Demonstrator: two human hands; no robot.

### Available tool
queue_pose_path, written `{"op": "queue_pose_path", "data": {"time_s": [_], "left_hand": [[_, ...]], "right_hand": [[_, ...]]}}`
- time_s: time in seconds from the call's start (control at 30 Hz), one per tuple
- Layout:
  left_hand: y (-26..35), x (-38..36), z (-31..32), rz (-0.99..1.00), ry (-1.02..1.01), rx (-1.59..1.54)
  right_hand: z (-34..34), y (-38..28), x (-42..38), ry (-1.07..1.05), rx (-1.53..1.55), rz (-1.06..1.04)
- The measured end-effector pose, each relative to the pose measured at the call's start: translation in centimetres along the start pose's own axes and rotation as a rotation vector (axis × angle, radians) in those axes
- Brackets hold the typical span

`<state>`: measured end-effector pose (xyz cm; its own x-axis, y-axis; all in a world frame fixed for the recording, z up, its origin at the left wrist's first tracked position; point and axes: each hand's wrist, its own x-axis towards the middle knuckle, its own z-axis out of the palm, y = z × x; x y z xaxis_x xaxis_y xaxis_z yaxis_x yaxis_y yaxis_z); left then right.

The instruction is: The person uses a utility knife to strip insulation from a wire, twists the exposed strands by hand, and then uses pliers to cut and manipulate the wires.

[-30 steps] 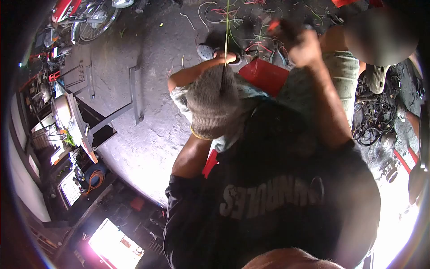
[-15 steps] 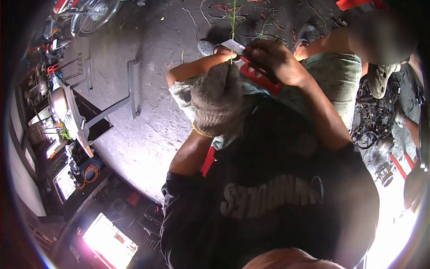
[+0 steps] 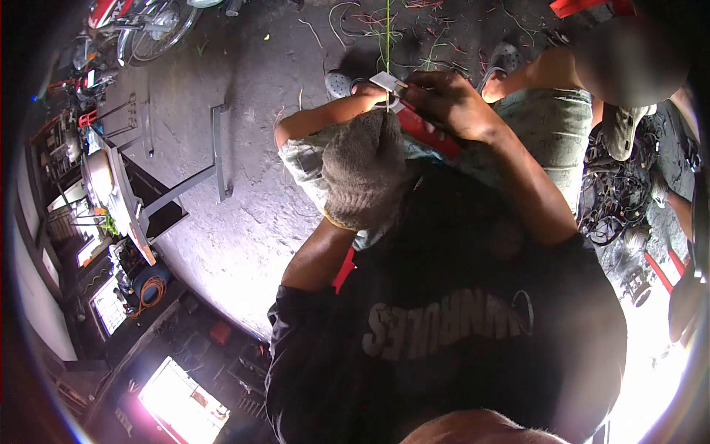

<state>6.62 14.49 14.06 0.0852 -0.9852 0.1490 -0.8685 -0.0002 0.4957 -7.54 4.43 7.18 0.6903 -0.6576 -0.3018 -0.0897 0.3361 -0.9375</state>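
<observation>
My left hand wears a grey-brown knitted glove and is closed around the lower end of a taut, thin green wire. The wire runs straight up from the glove to the top edge of the view. My right hand grips a knife with a broad, pale blade. This blade lies across the wire just above the glove; whether it cuts into the wire cannot be made out. Beneath my right hand is a red object, partly hidden. The gloved fingertips are largely hidden.
Loose wire scraps lie on the dark floor ahead. At right, a tangle of black cables sits near another person's arm. A grey metal frame and a motorcycle wheel are at left.
The blade and my right hand have shifted slightly down and right. My gloved hand sits a little lower too, still on the wire. The whole view has moved slightly.
</observation>
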Motion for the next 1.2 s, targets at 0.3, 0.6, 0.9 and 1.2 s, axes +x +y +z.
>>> {"op": "queue_pose_path", "data": {"time_s": [0.3,0.6,0.9,1.2], "left_hand": [[0.5,-0.3,-1.4,0.098,-0.05,0.207],[0.3,0.2,-0.5,0.109,0.116,0.045],[0.6,-0.2,-0.5,0.155,0.029,0.108],[1.2,-0.4,-1.7,0.135,0.011,0.209]], "right_hand": [[0.9,-0.8,0.1,0.043,0.0,0.048],[0.5,-1.2,-0.6,0.054,-0.084,-0.018],[-0.5,-1.1,-0.7,0.02,-0.083,0.01],[-0.4,-1.3,-1.6,-0.022,-0.094,-0.043]]}}
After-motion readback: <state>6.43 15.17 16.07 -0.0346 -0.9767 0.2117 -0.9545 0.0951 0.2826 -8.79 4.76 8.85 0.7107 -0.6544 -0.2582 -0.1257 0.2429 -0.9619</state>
